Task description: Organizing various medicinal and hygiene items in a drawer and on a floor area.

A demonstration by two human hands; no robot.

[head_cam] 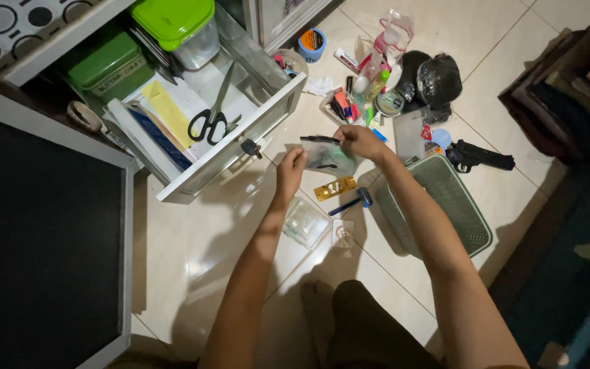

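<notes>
Nearby, scissors (209,123) in open drawer (240,140)

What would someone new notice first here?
Both hands meet at centre over the tiled floor: the left hand and right hand hold a small clear plastic bag. To the left, an open white drawer holds black-handled scissors. At right, a grey-green basket lies beside a black toy-like pistol, with a heap of small items above.
</notes>
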